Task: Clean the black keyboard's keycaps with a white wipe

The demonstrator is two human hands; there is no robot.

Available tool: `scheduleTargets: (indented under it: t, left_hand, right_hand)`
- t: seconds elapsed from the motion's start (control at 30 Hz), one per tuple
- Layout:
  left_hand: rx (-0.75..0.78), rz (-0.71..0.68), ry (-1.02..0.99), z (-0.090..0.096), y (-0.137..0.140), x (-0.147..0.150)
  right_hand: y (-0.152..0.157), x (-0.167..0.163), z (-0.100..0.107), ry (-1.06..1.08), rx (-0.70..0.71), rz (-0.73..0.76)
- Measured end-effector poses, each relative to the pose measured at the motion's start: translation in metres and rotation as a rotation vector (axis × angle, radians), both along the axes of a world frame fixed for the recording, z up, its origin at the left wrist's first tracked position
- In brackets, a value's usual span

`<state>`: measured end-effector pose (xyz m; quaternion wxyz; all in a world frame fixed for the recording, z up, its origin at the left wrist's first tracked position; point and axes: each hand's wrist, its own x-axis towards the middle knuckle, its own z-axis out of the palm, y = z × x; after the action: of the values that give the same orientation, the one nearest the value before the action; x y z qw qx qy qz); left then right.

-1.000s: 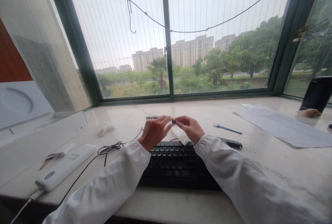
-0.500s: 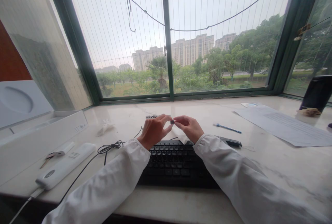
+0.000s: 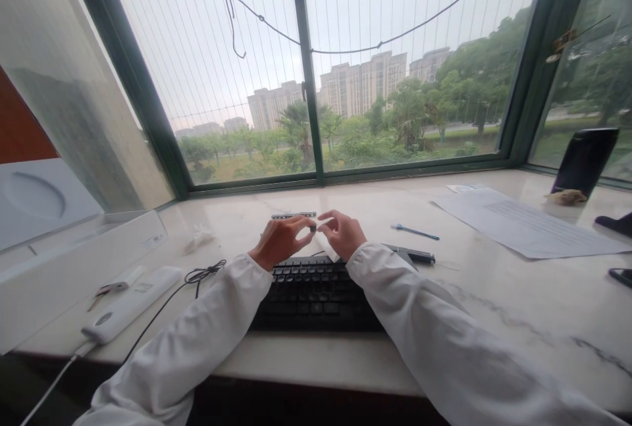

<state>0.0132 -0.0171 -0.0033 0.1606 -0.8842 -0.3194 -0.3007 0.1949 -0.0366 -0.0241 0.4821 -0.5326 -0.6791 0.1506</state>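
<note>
My left hand (image 3: pixel 277 241) pinches a small dark piece (image 3: pixel 313 229), keycap-sized, between thumb and fingertip, above the far edge of a black keyboard (image 3: pixel 316 294). My right hand (image 3: pixel 343 235) hovers just right of the piece, fingertips slightly off it. A white wipe (image 3: pixel 329 249) hangs from under that hand's palm down to the keyboard's top edge. Both arms wear white sleeves and reach over the keyboard.
The marble sill (image 3: pixel 494 307) carries a blue pen (image 3: pixel 415 233), a dark pen-like tool (image 3: pixel 417 255), paper sheets (image 3: pixel 528 228), a dark upright object (image 3: pixel 585 161), a white power strip (image 3: pixel 131 304) with black cable (image 3: pixel 197 278), a white box (image 3: pixel 74 268) and crumpled tissue (image 3: pixel 197 239).
Both hands pinched the small piece before; now my right fingertips have come slightly off it and the left hand keeps it. The view shifted right and down.
</note>
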Motion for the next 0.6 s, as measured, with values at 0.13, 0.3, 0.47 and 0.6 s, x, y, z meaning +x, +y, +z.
scheduleTargets:
  t: [0.13,0.3,0.47,0.6]
  left_hand:
    - [-0.117,0.030,-0.052,0.015,0.007,-0.015]
    - [-0.379,0.044,0.010,0.046,0.002,-0.056]
    - [-0.706,0.030,0.223,0.065,-0.017,-0.095]
    - [-0.810,0.136,0.350,0.064,-0.025,-0.115]
  right_hand:
    - [0.000,0.004,-0.001,-0.281,0.088,-0.065]
    - [-0.005,0.002,0.001,-0.568,0.167,-0.098]
    - [-0.009,0.000,0.004,-0.612,0.201,-0.082]
    - [-0.010,0.000,0.003,-0.610,0.206,-0.070]
